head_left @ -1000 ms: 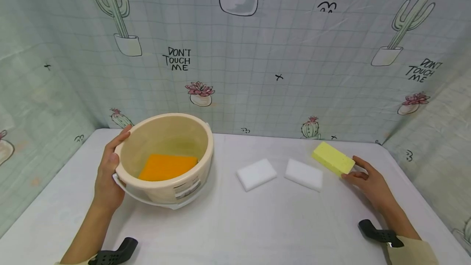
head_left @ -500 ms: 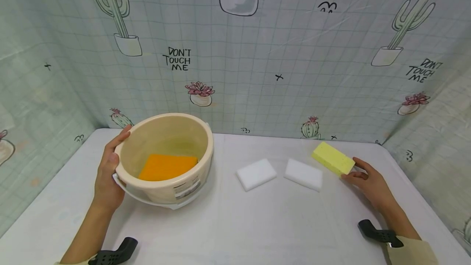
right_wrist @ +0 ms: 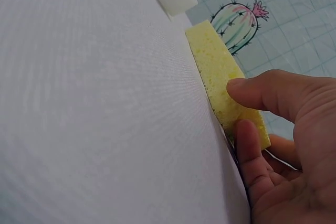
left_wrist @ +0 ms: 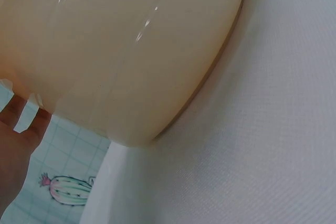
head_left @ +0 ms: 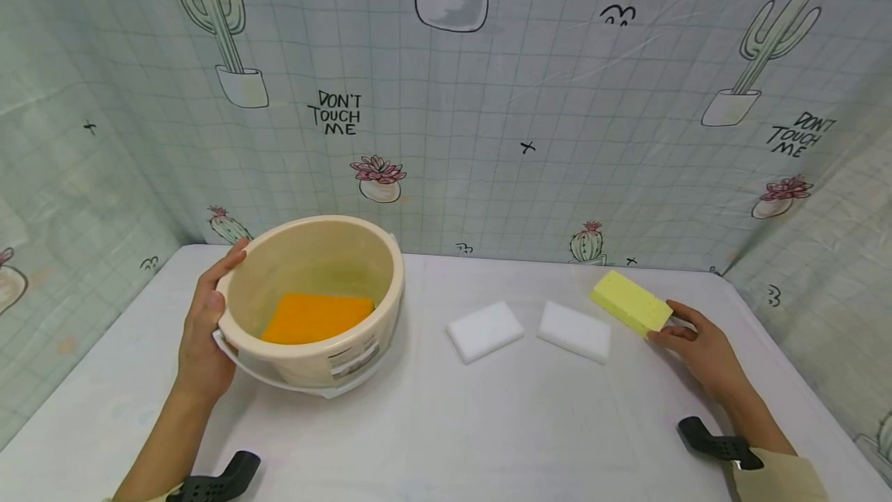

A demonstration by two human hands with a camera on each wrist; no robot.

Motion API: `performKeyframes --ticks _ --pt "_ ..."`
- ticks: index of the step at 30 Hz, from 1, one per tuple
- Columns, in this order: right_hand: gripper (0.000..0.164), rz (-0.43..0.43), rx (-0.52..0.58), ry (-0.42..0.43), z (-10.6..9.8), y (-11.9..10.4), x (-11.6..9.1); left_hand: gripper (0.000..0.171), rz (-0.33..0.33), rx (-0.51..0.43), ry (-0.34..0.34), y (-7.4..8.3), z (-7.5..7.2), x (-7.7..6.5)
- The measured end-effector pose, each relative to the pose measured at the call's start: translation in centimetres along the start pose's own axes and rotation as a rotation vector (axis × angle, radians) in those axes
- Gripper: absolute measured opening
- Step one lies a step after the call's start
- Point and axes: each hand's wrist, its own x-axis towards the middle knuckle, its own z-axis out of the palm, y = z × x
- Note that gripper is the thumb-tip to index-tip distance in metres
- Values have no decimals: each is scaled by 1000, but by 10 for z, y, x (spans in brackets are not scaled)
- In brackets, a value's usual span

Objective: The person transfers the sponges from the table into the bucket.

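Note:
My left hand grips the left side of a cream plastic bucket, thumb at the rim and fingers around the outer wall. Inside the bucket lies an orange sponge. The left wrist view shows the bucket's smooth side, its base edge close over the white cloth, with part of my left hand behind. At the right, my right hand pinches the near end of a yellow sponge. In the right wrist view the thumb presses the porous face of the yellow sponge.
Two white foam blocks lie on the white-covered table between the bucket and the yellow sponge. The bucket's white handle hangs down at its front. A cactus-print curtain closes off the back and sides.

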Motion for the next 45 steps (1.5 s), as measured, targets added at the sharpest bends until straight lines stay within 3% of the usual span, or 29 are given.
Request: performKeyframes --ticks 12,21,31,36,45 --pt "89 40 12 -3 -1 -1 1 49 23 -29 -28 -2 -1 0" --pt "88 59 27 -8 -6 -10 -1 49 -18 -4 21 0 2 -1" --pt "86 6 29 6 -10 -29 -4 48 6 -23 -2 -1 1 0" --pt "83 -18 20 18 -12 -38 -8 49 -4 -13 22 0 2 1" --pt "78 -115 19 35 -13 -54 -15 49 -14 -16 21 -2 0 0"
